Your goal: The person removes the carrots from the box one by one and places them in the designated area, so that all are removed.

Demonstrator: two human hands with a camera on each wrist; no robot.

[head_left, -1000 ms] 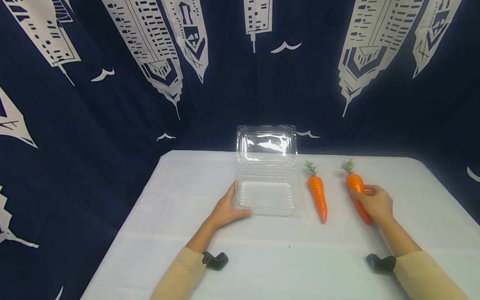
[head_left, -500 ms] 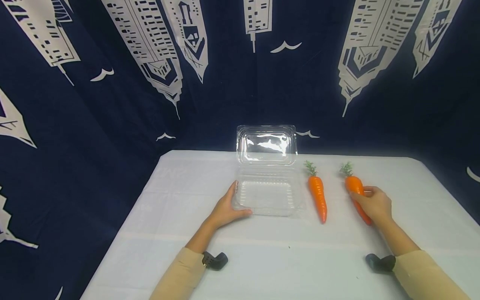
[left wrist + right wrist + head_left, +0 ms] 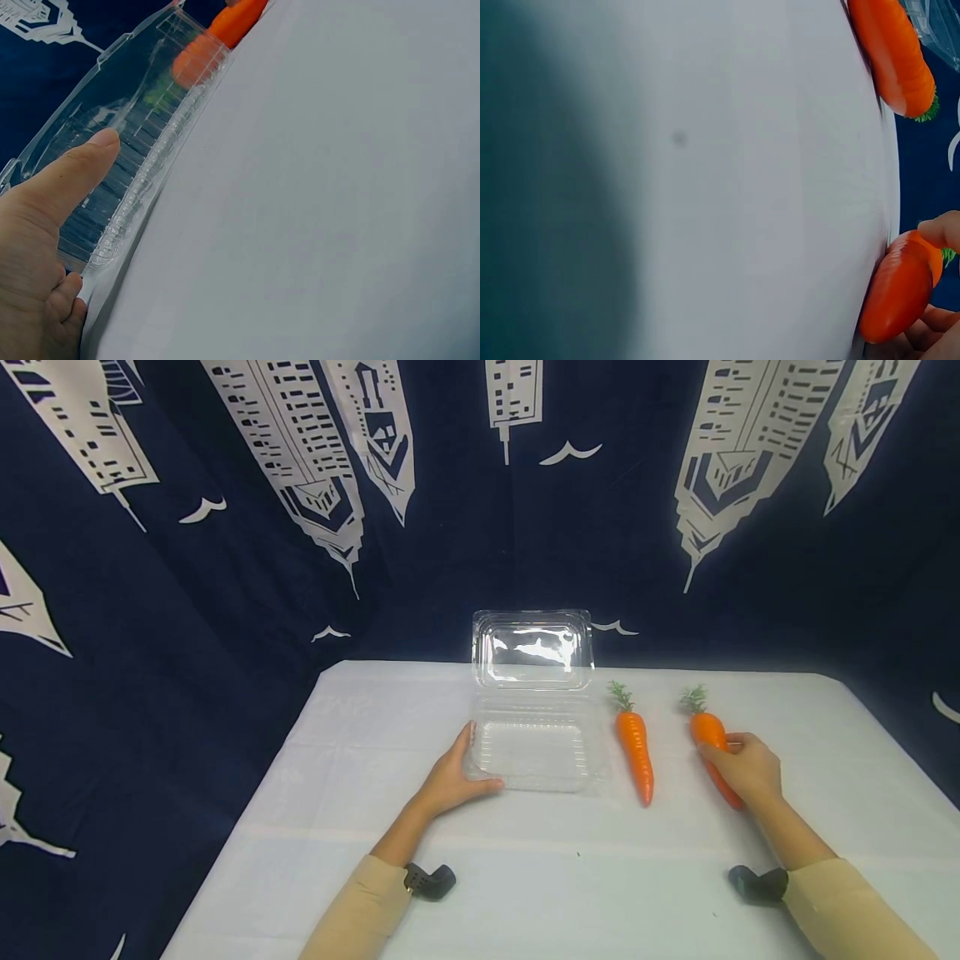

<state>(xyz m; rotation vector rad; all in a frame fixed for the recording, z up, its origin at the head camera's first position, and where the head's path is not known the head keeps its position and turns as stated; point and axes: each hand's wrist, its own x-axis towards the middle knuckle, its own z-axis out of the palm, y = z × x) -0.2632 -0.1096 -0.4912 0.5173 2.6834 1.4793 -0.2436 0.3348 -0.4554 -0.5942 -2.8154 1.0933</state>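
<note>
A clear plastic clamshell container (image 3: 536, 779) sits on the table with its lid (image 3: 532, 652) raised at the back. My left hand (image 3: 450, 782) grips its near left corner, thumb along the front wall and the other fingers at the left side. To the right, my right hand (image 3: 750, 771) holds an orange carrot (image 3: 707, 728) between thumb and fingers, its leafy green top pointing away from me; the right wrist view shows that carrot (image 3: 900, 292) from its tip. Between container and right hand lies a second carrot (image 3: 636, 752), also with green leaves.
A white cloth covers the table (image 3: 577, 893). Behind it hangs a dark blue curtain (image 3: 450, 560) with white building prints, close to the raised lid. Dark wrist devices (image 3: 431, 882) sit at both tan sleeves (image 3: 360, 906).
My right hand has shifted very slightly toward me and to the left, and the gripped carrot moved a little toward me. The left hand, container and other carrot stay in place.
</note>
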